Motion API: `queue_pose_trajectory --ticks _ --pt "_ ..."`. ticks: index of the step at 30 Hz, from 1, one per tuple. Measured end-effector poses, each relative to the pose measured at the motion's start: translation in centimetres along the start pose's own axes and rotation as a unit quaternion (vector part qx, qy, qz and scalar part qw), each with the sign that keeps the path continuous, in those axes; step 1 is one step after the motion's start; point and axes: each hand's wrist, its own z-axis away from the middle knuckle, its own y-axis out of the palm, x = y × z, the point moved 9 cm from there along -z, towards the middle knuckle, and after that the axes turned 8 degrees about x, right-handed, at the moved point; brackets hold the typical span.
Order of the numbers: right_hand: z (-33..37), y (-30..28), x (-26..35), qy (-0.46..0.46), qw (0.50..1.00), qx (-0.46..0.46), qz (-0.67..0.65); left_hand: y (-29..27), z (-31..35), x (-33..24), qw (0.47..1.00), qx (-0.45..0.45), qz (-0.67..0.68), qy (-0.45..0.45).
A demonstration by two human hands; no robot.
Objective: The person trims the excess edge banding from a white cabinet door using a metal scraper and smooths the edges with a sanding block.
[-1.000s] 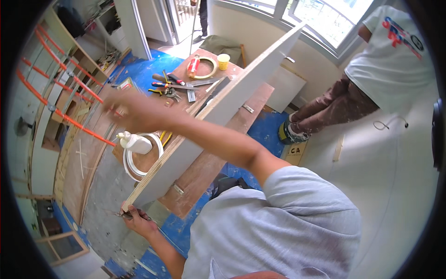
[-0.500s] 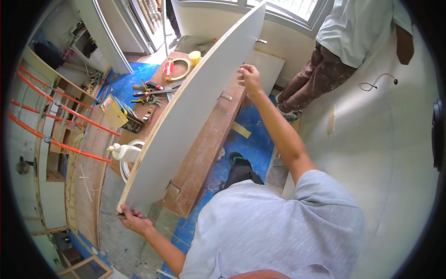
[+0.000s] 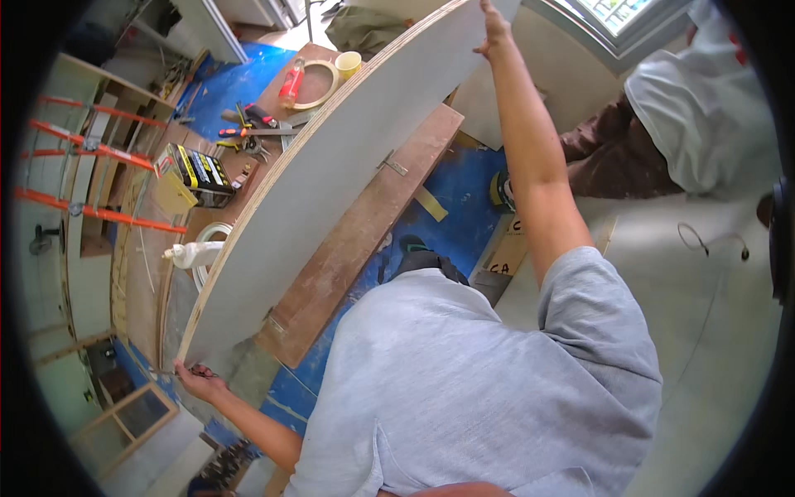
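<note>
A long white-faced plywood panel (image 3: 331,157) stands on edge, slanting from lower left to top middle. My left hand (image 3: 199,379) is closed round its near bottom corner, with a slim dark object also in the fingers, too small to name. My right arm reaches up to the panel's far end. There my right hand (image 3: 494,33) lies against the white face, fingers stretched and thumb apart; the fingertips meet the picture's edge. A metal hinge (image 3: 394,163) sits between the panel and a brown board (image 3: 364,219). A second hinge (image 3: 274,320) shows nearer me.
Behind the panel, a worktop holds pliers (image 3: 252,142), a red-labelled bottle (image 3: 291,83), a tape roll (image 3: 319,84), a yellow cup (image 3: 348,63) and a white squeeze bottle (image 3: 192,253). An orange ladder (image 3: 99,149) stands left. Another person (image 3: 687,116) bends low at right.
My right hand has gone from hanging near the panel's middle, fingers curled, to its far end, fingers stretched. The other person has bent down. My view has shifted; my left hand still grips the corner.
</note>
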Motion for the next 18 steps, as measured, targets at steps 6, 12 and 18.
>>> queue_pose_trajectory --ticks 6,12,18 --pt "-6.0 7.7 4.4 -0.009 0.914 0.368 -0.172 -1.9 -2.2 1.3 0.999 -0.025 0.025 -0.027" --pt "-7.7 8.4 4.4 -0.027 0.975 0.215 -0.043 -1.0 -2.4 2.1 0.999 -0.028 0.034 -0.031" --pt "-8.5 10.8 4.6 -0.022 0.964 0.261 0.032 -1.4 -1.8 1.6 0.999 -0.021 0.043 -0.010"
